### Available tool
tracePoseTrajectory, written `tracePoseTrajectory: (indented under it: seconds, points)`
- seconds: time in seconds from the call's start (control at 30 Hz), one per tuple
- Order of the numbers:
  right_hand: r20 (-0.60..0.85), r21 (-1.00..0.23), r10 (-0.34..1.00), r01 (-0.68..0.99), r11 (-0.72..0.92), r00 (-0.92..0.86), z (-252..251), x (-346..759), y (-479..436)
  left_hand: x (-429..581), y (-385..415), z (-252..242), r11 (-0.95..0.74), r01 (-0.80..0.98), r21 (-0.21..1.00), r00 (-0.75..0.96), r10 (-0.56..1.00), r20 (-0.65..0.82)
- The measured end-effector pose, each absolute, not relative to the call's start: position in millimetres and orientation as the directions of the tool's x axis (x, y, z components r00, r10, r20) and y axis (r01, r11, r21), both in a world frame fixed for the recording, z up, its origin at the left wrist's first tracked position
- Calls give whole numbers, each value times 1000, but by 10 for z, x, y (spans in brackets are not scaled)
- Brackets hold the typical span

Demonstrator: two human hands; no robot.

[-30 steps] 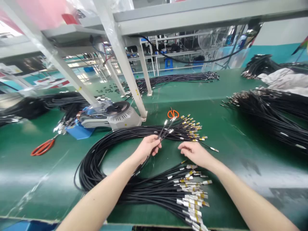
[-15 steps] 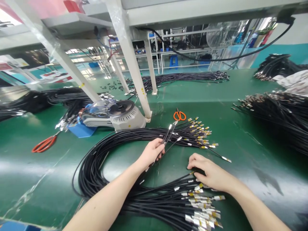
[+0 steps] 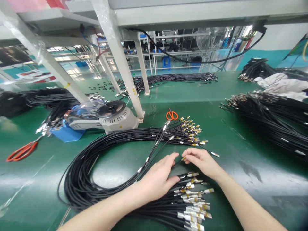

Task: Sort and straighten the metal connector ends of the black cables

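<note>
A large loop of black cables (image 3: 72, 179) lies on the green table, its tagged ends in two groups on the right. My right hand (image 3: 201, 161) pinches the yellow-banded end of one black cable (image 3: 178, 163) just above the nearer group. Beside it, my left hand (image 3: 161, 176) is over the cables with fingers stretched and thumb apart, gripping nothing. Several cables with white labels (image 3: 158, 138) lie slantwise across the loop beyond my left hand. White and yellow tags (image 3: 194, 205) mark the nearer cable ends; similar tags (image 3: 192, 128) mark the farther ones.
Orange-handled scissors (image 3: 171, 115) lie behind the loop, and red-handled ones (image 3: 22, 151) at left. A grey tape dispenser (image 3: 117, 117) stands by a white shelf post (image 3: 127, 64). More cable bundles (image 3: 269, 115) lie at right and cables (image 3: 173, 78) at the back.
My left hand has let go of the labelled cables and moved nearer, opening. My right hand has lifted a cable end from the nearer group. The view has shifted right.
</note>
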State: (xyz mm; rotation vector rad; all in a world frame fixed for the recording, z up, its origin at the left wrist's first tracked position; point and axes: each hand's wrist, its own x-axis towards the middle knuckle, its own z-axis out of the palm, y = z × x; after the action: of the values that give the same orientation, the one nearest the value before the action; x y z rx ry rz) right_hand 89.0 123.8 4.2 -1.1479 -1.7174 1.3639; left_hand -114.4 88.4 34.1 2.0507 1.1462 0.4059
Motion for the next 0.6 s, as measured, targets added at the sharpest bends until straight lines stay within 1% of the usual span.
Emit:
tracePoseTrajectory:
  seconds: [0.07,0.17,0.27,0.33,0.4,0.5,0.6]
  points:
    - [-30,-973,921,223,62,-388,37,902,1236,-1093,964,367,-295,631,717,564,809,-163]
    - [-13,-968,929,236,81,-371,34,910,1237,-1141,1159,441,-274,662,697,575,783,-237]
    - [12,-953,942,281,112,-334,35,904,1234,-1380,1293,551,-174,601,780,643,685,-342]
    - [30,-935,951,327,136,-309,27,906,1237,-1618,1285,629,-108,557,823,663,655,-362]
    - [44,-914,955,373,157,-294,4,915,1250,-1874,1196,699,-103,576,811,587,743,-322]
    - [73,-889,962,420,183,-264,-48,927,1283,-2247,983,779,-102,681,725,384,893,-235]
    - [106,-856,968,474,205,-228,-94,939,1311,-2617,767,830,-96,783,614,314,914,-258]
